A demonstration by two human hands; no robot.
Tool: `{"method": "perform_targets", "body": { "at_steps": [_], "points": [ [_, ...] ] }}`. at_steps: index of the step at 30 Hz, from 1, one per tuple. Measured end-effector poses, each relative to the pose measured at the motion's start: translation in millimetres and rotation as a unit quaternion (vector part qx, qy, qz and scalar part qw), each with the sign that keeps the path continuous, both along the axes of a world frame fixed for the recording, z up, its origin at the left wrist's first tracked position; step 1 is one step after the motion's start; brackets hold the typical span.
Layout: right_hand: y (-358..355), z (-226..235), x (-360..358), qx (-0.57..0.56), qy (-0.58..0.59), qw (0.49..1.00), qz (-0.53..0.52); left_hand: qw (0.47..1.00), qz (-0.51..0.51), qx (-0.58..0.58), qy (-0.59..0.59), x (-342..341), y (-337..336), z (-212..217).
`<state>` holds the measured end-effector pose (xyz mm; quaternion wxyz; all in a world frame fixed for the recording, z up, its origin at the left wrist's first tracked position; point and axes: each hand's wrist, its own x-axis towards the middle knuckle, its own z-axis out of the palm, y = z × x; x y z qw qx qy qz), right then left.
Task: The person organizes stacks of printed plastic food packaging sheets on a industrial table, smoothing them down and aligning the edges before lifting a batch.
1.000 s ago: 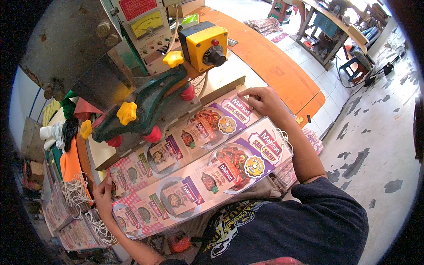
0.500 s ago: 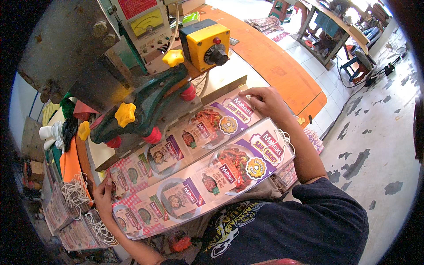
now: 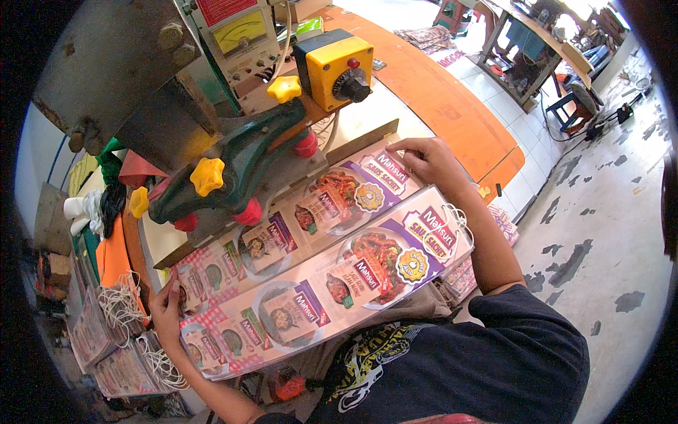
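A long printed plastic-covered strip with food pictures lies along a metal guide bar, beneath a heat-press machine's dark green arm. At its left end, my left hand is closed, pinching the edge between thumb and fingers. At the far right corner my right hand is closed with curled fingers on the strip's edge; its thumb is mostly hidden. Nearer my body, a stack of similar strips lies across my lap between my forearms, with white cord loops at its right end.
A yellow control box with a black knob stands behind the strip, next to a meter panel. Yellow star knobs top the press arm. Bundled corded strips hang at lower left. An orange tabletop extends right.
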<state>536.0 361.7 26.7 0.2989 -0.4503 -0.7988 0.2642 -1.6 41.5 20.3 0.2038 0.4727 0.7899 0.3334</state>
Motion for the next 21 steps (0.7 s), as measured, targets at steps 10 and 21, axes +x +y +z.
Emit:
{"method": "perform_targets", "body": {
  "at_steps": [10, 21],
  "points": [
    [-4.0, 9.1, -0.2, -0.04, -0.019, 0.999, -0.011, 1.0, 0.009, -0.011, -0.015, 1.4, 2.1, 2.4],
    [-4.0, 7.9, -0.4, -0.011, -0.045, 0.999, -0.003, 0.999, 0.023, -0.009, 0.036, 0.4, -2.0, 1.9]
  ]
}}
